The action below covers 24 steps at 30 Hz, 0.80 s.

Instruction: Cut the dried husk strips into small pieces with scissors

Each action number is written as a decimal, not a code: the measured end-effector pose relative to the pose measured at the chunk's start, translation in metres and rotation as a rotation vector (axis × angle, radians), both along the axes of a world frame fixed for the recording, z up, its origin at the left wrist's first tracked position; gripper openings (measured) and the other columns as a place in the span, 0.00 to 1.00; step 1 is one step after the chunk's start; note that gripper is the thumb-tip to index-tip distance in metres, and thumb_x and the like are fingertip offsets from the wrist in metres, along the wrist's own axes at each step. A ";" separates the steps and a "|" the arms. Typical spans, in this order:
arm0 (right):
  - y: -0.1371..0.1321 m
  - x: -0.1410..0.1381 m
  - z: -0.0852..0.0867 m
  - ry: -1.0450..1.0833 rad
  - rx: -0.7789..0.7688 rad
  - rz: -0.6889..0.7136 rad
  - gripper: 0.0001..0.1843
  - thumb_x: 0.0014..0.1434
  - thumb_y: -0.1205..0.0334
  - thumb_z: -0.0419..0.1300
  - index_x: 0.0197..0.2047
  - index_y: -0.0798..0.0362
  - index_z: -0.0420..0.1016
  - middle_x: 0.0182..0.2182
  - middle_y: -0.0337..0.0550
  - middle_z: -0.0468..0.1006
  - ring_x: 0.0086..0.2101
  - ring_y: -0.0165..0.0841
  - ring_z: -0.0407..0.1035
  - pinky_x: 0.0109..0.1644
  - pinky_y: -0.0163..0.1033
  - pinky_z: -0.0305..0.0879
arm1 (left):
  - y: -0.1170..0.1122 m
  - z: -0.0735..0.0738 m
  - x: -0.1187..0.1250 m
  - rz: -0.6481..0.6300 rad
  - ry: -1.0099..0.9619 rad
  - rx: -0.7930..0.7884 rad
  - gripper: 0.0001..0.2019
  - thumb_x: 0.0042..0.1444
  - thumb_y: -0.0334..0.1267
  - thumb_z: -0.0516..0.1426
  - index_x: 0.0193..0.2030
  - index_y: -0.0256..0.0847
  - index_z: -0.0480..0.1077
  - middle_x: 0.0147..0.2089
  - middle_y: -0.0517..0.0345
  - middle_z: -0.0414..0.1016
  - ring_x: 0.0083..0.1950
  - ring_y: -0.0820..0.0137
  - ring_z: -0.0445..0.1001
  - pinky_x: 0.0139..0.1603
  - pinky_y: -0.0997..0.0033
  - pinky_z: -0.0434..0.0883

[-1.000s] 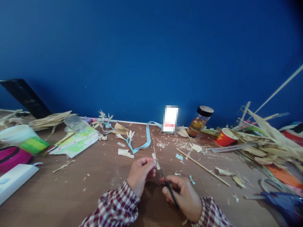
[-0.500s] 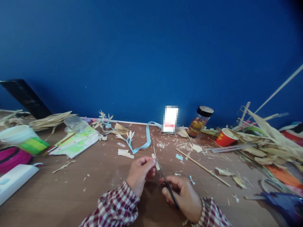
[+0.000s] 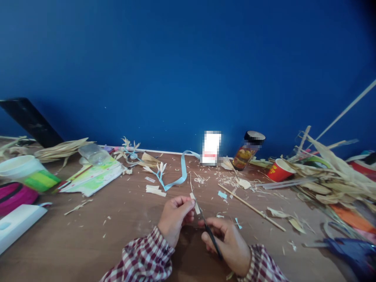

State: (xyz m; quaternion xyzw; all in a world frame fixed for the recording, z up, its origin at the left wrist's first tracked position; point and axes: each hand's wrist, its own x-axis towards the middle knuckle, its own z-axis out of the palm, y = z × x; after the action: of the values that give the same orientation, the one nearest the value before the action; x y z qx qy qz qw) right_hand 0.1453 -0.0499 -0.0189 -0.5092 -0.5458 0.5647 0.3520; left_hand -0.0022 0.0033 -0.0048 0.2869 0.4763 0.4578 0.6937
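Observation:
Between thumb and fingers, my left hand (image 3: 178, 214) pinches a small pale strip of dried husk (image 3: 197, 208). Dark-handled scissors (image 3: 212, 239) are in my right hand (image 3: 227, 239), their blades pointing up and away from me, at the strip. Whether the blades are parted I cannot make out. Beyond my left hand lie more cut pale strips (image 3: 155, 190). Just behind them is a small husk flower (image 3: 158, 172) on light blue stems, with a light blue ribbon (image 3: 184, 168) curling beside it.
A tilted jar (image 3: 245, 150) and a red paper cup (image 3: 280, 170) stand toward the back right. A thin wooden stick (image 3: 252, 207) lies right of my hands. Dried husks (image 3: 326, 176) and a blue glue gun (image 3: 346, 250) crowd the right side. At left are a white-green cup (image 3: 29, 172) and a painted sheet (image 3: 94, 176).
My left hand and the strip have shifted very slightly right and toward me. The right hand with the scissors stays nearly in place.

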 end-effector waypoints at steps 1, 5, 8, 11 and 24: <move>0.000 0.000 0.000 0.005 -0.002 0.002 0.17 0.50 0.58 0.59 0.42 0.58 0.70 0.16 0.35 0.68 0.18 0.25 0.62 0.22 0.29 0.59 | 0.000 0.000 0.000 0.001 0.000 -0.003 0.11 0.37 0.39 0.63 0.23 0.33 0.68 0.18 0.62 0.67 0.19 0.80 0.63 0.20 0.80 0.64; 0.001 -0.001 0.001 -0.002 -0.011 -0.005 0.17 0.50 0.58 0.59 0.42 0.59 0.70 0.16 0.35 0.68 0.18 0.25 0.61 0.21 0.29 0.58 | 0.000 0.001 0.000 0.001 0.000 -0.003 0.11 0.37 0.39 0.63 0.23 0.33 0.69 0.18 0.62 0.67 0.19 0.80 0.63 0.20 0.80 0.64; 0.001 -0.001 0.001 0.001 -0.013 -0.003 0.18 0.50 0.57 0.59 0.42 0.58 0.70 0.16 0.35 0.68 0.18 0.25 0.61 0.21 0.29 0.57 | 0.000 0.001 0.000 -0.001 -0.008 0.000 0.11 0.37 0.39 0.63 0.23 0.33 0.69 0.18 0.62 0.68 0.19 0.80 0.63 0.20 0.80 0.64; 0.000 -0.001 0.001 0.007 -0.014 -0.008 0.18 0.50 0.57 0.58 0.42 0.59 0.70 0.16 0.34 0.67 0.18 0.25 0.61 0.21 0.29 0.58 | 0.000 0.000 0.000 -0.003 -0.016 0.001 0.10 0.37 0.39 0.63 0.24 0.33 0.69 0.19 0.62 0.68 0.19 0.81 0.63 0.21 0.81 0.64; 0.000 -0.002 0.002 0.000 -0.038 -0.013 0.19 0.49 0.56 0.59 0.42 0.59 0.70 0.16 0.34 0.67 0.18 0.25 0.60 0.21 0.29 0.57 | -0.001 0.000 0.000 0.008 -0.008 -0.006 0.11 0.36 0.39 0.63 0.23 0.33 0.69 0.19 0.61 0.68 0.19 0.80 0.63 0.20 0.80 0.64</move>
State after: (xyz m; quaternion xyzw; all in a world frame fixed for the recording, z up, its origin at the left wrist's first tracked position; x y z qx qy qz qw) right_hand 0.1433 -0.0499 -0.0164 -0.5193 -0.5318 0.5726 0.3460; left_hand -0.0021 0.0022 -0.0044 0.2810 0.4759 0.4601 0.6949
